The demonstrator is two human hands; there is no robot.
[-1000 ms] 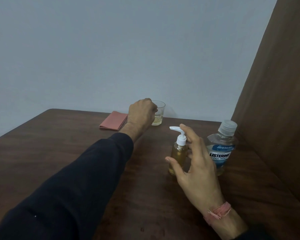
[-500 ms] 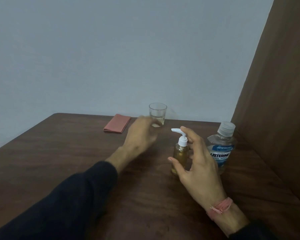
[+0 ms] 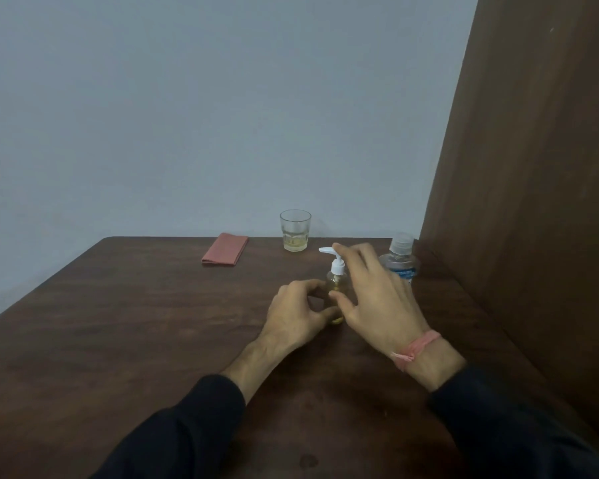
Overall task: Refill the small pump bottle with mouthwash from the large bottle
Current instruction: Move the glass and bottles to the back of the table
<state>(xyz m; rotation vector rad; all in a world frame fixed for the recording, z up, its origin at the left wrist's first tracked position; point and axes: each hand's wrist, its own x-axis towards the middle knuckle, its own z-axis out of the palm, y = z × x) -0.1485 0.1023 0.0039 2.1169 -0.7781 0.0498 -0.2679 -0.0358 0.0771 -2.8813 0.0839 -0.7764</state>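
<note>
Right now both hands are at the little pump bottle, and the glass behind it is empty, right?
Not quite. The head view shows the glass holds a little yellowish liquid at the bottom. The rest is right: the left hand and right hand are both at the pump bottle.

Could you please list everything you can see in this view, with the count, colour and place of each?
small pump bottle: 1, clear with amber liquid and a white pump, upright at mid table between the hands
large mouthwash bottle: 1, clear with a blue label and clear cap, behind the right hand near the wooden panel
glass: 1, clear with a little yellowish liquid, near the far table edge
folded cloth: 1, pink, left of the glass
table: 1, dark brown wood
wooden panel: 1, brown, at the right
wall: 1, pale blue-grey
wristband: 1, pink, right wrist
left hand: 1, curled round the bottle's base
right hand: 1, fingers spread, by the pump
</note>
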